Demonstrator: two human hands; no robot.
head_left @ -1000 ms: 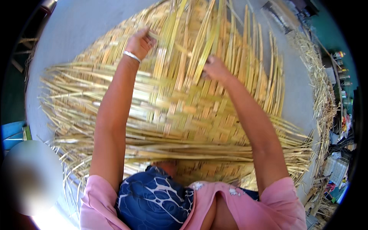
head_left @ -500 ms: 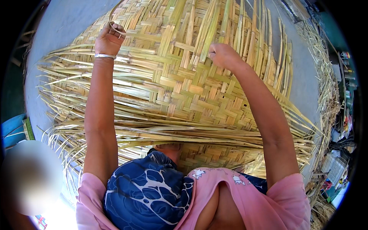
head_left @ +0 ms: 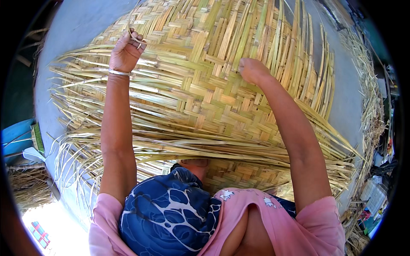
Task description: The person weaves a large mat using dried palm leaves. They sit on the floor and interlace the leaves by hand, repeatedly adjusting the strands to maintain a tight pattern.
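A large mat [head_left: 228, 100] of split straw-coloured and greenish strips lies under both my arms, its middle woven and its strip ends loose. Up at the mat's far left, my left hand [head_left: 128, 51] has its fingers curled round a thin strip [head_left: 130, 21], which bends upward out of the grip. My right hand [head_left: 254, 70] is closed over the far middle of the mat, at the lower ends of several upright strips [head_left: 245, 38]. Its fingertips face away, so what they grip is hidden.
Long loose strips [head_left: 213, 147] run crosswise near my body, over my foot [head_left: 194, 162]. The mat rests on a grey floor [head_left: 64, 38]. A heap of dry strips [head_left: 371, 102] lines the right side. At left stand a blue object [head_left: 17, 134] and a straw pile [head_left: 30, 187].
The view has shifted slightly, and a person's blurred shape at lower left is gone from it. Both hands keep nearly the same places and grips.
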